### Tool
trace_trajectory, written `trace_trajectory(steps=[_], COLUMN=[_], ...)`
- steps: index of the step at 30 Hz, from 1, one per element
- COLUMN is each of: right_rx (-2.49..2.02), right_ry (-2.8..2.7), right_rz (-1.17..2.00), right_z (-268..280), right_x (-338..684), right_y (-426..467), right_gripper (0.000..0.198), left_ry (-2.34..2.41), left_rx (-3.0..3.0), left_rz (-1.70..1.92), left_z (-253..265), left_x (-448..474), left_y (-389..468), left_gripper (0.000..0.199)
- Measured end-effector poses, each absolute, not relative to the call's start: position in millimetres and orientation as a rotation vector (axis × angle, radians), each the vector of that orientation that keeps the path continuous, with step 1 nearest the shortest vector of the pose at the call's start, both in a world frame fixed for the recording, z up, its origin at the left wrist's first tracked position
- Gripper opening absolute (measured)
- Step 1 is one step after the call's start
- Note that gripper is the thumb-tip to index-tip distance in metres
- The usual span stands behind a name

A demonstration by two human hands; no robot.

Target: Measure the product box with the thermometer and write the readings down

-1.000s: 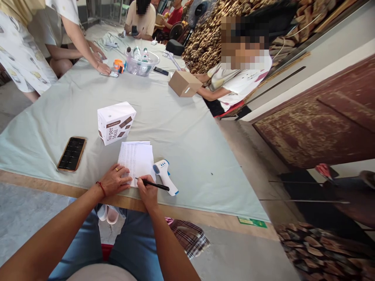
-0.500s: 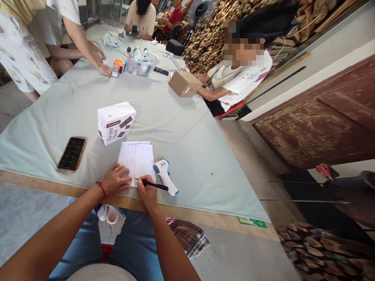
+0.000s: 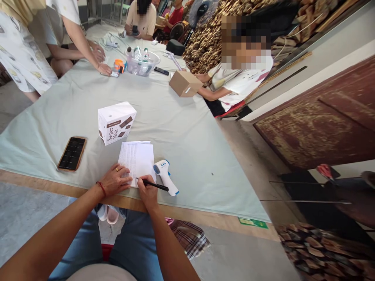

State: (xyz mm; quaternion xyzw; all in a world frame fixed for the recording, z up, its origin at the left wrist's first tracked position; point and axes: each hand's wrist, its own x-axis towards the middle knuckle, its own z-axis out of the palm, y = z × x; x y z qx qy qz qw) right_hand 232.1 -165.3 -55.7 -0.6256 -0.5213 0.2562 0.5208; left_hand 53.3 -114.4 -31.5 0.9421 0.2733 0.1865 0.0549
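My left hand (image 3: 117, 180) lies flat with fingers outstretched on the lower left part of a sheet of paper (image 3: 144, 158). Rows of small handwriting cover the paper's left side; its right side is blank. In my right hand (image 3: 148, 192) a black pen (image 3: 158, 185) is gripped, its tip at the paper close to my left fingertips. Just right of the paper lies a white and blue infrared thermometer (image 3: 165, 177). A white "Super Meal" box (image 3: 117, 123) stands beyond the paper, and a smartphone (image 3: 72, 153) rests to the left of my left hand.
A pale green cloth (image 3: 187, 136) covers the table. Farther back are a clear plastic basin (image 3: 142, 64) with bottles, an orange tape roll (image 3: 119, 65) and a black phone (image 3: 161, 71). A person at the right holds a cardboard box (image 3: 185, 83). Other people are at the far and left sides.
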Motion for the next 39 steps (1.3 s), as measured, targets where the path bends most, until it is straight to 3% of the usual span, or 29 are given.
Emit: trace_trajectory(steps=[8, 12, 22, 27, 31, 34, 39], right_rx=[-1.513, -1.468, -1.555, -1.575, -1.613, -1.817, -2.219], right_ry=[-1.269, -1.252, -2.181, -2.391, -2.259, -1.956, -1.635], right_rz=[0.574, 0.410, -0.111, -0.239, -0.285, -0.285, 0.005], right_z=[-57, -52, -36, -41, -42, -46, -60], right_x=[231, 236, 285, 282, 289, 306, 335], right_y=[-167, -170, -121, -102, -110, -127, -154], right_gripper=[0.015, 0.014, 0.039, 0.045, 0.052, 0.044, 0.040], left_ry=[0.825, 0.815, 0.828, 0.842, 0.851, 0.871, 0.846], left_rx=[2.857, 2.848, 2.834, 2.843, 2.839, 2.803, 2.663], left_rz=[0.561, 0.596, 0.651, 0.671, 0.686, 0.712, 0.797], left_z=[-31, -32, -33, -36, -35, -32, -36], left_x=[53, 53, 52, 51, 50, 50, 49], left_y=[-114, -113, -114, -113, -112, -115, -119], left_gripper=[0.023, 0.023, 0.024, 0.023, 0.021, 0.020, 0.021])
